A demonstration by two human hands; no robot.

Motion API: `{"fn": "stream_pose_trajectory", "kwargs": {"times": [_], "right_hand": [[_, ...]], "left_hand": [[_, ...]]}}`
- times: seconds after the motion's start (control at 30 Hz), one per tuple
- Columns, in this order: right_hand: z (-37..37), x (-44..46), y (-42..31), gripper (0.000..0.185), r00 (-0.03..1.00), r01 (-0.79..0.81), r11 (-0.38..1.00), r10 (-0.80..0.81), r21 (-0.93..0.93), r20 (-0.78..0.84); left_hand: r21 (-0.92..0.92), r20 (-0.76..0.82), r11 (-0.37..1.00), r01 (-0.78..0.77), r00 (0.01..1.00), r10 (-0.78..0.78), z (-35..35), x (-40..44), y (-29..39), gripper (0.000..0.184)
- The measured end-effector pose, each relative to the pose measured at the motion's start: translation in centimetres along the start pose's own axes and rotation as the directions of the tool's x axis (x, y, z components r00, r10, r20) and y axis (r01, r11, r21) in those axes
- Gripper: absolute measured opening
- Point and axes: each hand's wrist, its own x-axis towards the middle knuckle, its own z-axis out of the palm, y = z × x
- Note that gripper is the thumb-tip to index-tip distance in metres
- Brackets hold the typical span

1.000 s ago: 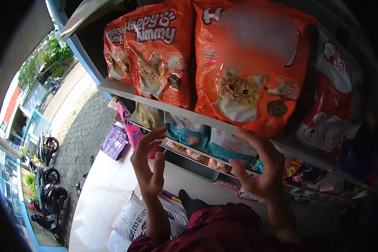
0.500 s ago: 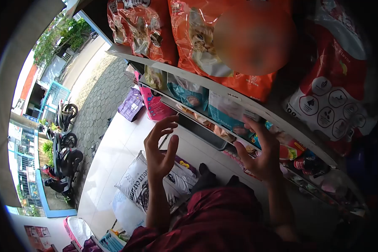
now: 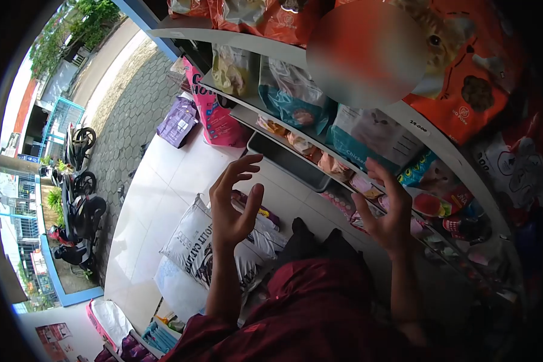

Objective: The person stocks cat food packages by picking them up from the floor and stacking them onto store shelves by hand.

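Note:
My left hand (image 3: pixel 232 202) is raised in mid-air with its fingers apart, and it holds nothing. Below it on the tiled floor lies a large white printed sack (image 3: pixel 190 244). My right hand (image 3: pixel 387 214), also spread and without anything in it, hovers in front of the shelves. Nearest to its fingertips is a teal and white pet food bag (image 3: pixel 368 136) with a cat picture. Another teal bag (image 3: pixel 292 90) stands further left on that shelf. Orange cat food bags (image 3: pixel 464 72) fill the shelf above, partly hidden by a blurred round patch.
A grey tray (image 3: pixel 289 160) lies under the lower shelf. A pink bag (image 3: pixel 214 111) and a purple bag (image 3: pixel 178 120) stand on the floor by the shelf's far end. Outside are motorcycles (image 3: pixel 81 205) on paving (image 3: pixel 127 114).
The view has tilted down, so more of the lower shelves and the grey tray shows. Both hands remain raised and apart, with the right slightly further right in the picture.

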Motion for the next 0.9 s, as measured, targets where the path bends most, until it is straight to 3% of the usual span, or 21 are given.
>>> {"fn": "stream_pose_trajectory", "kwargs": {"times": [0.1, 0.43, 0.7, 0.9], "right_hand": [[1.0, -1.0, -0.7, 0.055, 0.998, -0.059, 0.998, 0.059, -0.018, 0.004], [-1.8, -2.5, -1.8, 0.055, 0.998, 0.061, 0.998, -0.062, 0.009, 0.032], [-7.9, -7.8, 1.9, 0.055, 0.988, 0.128, 0.987, -0.135, 0.097, 0.072], [-12.2, -11.3, 3.6, 0.056, 0.989, 0.088, 0.993, -0.097, 0.082, 0.108]], "left_hand": [[-0.050, -0.021, 0.998, 0.044, 0.999, -0.045, 0.3, -1.2, -0.7, 0.038], [-0.028, -0.142, 1.000, 0.006, 0.990, -0.010, 0.9, -4.9, 3.0, 0.036], [-0.078, -0.210, 0.995, 0.065, 0.974, -0.080, 9.7, -11.0, 8.0, 0.036], [0.063, -0.159, 0.997, 0.041, 0.987, -0.031, 13.4, -13.5, 10.7, 0.041]]}}
